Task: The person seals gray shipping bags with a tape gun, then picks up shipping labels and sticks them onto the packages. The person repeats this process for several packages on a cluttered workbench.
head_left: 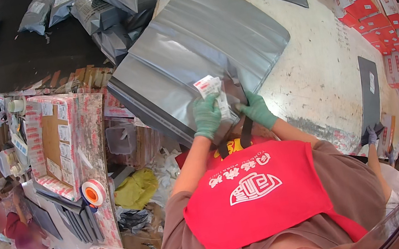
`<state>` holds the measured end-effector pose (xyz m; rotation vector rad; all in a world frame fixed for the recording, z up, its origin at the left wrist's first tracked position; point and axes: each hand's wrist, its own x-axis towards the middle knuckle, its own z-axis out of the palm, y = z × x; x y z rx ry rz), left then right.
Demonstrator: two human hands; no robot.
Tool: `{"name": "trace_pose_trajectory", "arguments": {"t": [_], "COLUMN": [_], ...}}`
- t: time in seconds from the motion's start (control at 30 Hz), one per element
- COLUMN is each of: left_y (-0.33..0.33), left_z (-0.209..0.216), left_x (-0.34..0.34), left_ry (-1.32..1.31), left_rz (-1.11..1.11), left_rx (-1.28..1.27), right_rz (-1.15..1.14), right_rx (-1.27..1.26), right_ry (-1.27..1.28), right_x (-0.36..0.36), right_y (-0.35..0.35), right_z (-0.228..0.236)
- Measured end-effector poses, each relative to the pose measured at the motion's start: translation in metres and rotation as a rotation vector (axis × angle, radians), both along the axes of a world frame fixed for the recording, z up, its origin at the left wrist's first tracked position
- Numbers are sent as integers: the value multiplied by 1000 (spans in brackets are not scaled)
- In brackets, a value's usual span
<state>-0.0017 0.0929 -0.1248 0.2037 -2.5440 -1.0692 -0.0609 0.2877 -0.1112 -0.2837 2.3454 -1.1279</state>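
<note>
Both my hands wear green gloves and are close together at the near edge of the table. My left hand (207,116) is closed, its thumb and fingers pinching white printed labels (208,85). Just to the right, my right hand (258,110) has its fingers closed at the edge of a dark grey plastic mailing bag (229,90), which shows between the hands. Part of that bag is hidden by the gloves. Beneath and beyond it lies a stack of large flat grey mailing bags (185,37), the top ones smooth and slightly rippled.
Filled grey parcels (99,12) are heaped at the far left beside a black surface (0,68). Red and white boxes (372,6) are piled at the right. A co-worker's gloved hand (372,135) touches a grey bag (369,80). An orange-and-white tape roll (94,193) hangs at left.
</note>
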Motion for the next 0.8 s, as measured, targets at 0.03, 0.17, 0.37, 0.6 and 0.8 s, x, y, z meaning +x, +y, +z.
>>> {"name": "trace_pose_trajectory", "arguments": {"t": [0.03,0.17,0.37,0.6,0.8], "left_y": [6,-4,-47,-26,-26], "left_z": [-3,0,-2,15,70], "left_x": [4,32,81,59,59], "left_ry": [32,-69,-262,-92,-60], "left_rz": [-19,-165,-128,266,151], "left_rx": [-105,-190,-62,1115,1134], "right_rz": [-28,-1,58,-88,64], "right_rx": [53,-22,-210,102,-468], "right_ry": [67,-134,-231,-95,173], "right_x": [-4,23,55,-3,2], "right_y": [-5,3,-12,24,-28], "right_z": [-5,-43,-34,-2,63]}}
